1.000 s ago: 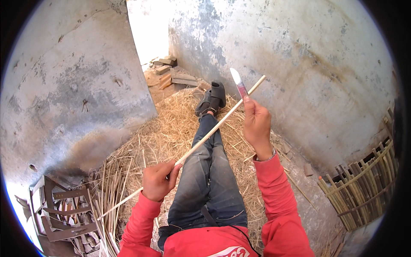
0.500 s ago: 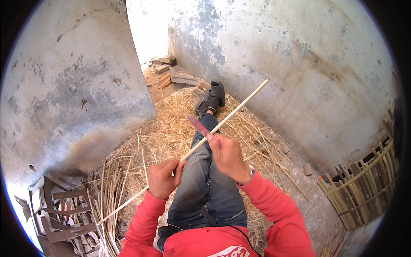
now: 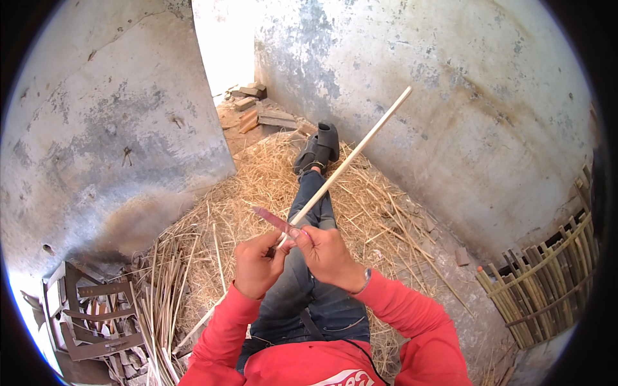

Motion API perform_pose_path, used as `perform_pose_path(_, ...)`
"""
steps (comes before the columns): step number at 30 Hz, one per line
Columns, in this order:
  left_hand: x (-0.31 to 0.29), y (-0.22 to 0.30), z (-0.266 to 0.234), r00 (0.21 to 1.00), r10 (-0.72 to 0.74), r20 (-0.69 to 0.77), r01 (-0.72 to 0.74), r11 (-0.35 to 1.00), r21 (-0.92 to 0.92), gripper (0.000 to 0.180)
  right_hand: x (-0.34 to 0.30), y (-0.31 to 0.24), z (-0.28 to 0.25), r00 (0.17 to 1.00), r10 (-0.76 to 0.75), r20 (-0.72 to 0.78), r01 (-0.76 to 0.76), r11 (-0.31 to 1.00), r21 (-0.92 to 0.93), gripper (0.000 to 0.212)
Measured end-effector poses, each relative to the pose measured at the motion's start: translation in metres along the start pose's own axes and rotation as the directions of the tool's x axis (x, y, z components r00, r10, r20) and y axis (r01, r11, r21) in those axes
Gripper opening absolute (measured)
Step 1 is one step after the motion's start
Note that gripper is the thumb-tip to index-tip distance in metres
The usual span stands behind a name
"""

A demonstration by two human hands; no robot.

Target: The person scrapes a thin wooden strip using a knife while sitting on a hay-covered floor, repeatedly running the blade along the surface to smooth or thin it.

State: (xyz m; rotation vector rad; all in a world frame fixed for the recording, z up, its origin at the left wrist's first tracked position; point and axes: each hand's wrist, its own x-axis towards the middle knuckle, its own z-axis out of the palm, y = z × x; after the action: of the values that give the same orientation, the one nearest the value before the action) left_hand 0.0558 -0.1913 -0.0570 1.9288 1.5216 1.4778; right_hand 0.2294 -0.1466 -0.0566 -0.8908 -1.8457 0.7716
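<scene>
A long pale stick [image 3: 353, 156] slants across my lap, its far end pointing up and to the right. My left hand [image 3: 259, 262] grips it near the lower part, and the stick's tail comes out below my left forearm. My right hand [image 3: 329, 258] is closed round the handle of a knife with a reddish blade [image 3: 273, 220]. The handle is mostly hidden by my fingers. The blade crosses the stick just above my left hand and points to the upper left. My right thumb presses at the crossing, and the two hands almost touch.
Straw and shavings [image 3: 257, 174] cover the ground around my crossed legs. A bundle of thin sticks [image 3: 168, 289] lies at left beside a brown metal frame [image 3: 103, 318]. At right stands a slatted wooden basket [image 3: 547, 280]. Bricks [image 3: 248, 103] lie near the doorway between worn walls.
My right hand and the knife have slid down the stick, toward my left hand. The stick's far end has risen and the stick now slants more steeply.
</scene>
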Motion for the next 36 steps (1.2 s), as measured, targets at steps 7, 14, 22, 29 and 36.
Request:
perform_pose_path(7,0.009,-0.004,-0.004,0.994,-0.105,0.026,0.108,0.956,-0.273,0.028,0.019,0.007,-0.019,0.98,0.077,-0.186,-0.037,0.978,0.206,0.036)
perform_pose_path(14,0.006,-0.003,-0.015,0.98,-0.105,0.171,0.144,0.961,-0.237,0.032,0.055,-0.018,-0.057,0.971,0.048,-0.232,-0.015,0.99,0.143,0.024)
perform_pose_path(22,-0.009,-0.031,-0.048,0.97,-0.165,0.18,0.212,0.935,-0.284,0.019,0.073,-0.02,-0.093,0.917,0.004,-0.399,-0.046,0.994,-0.097,0.033)
perform_pose_path(29,0.0,0.001,-0.043,0.985,-0.122,0.12,0.143,0.973,-0.18,0.012,0.061,-0.005,-0.066,0.867,-0.103,-0.488,-0.008,0.975,-0.221,0.045)
perform_pose_path(36,-0.001,0.002,-0.038,0.987,-0.103,0.125,0.12,0.983,-0.14,0.012,0.038,0.008,-0.051,0.926,-0.045,-0.376,0.0,0.993,-0.117,0.046)
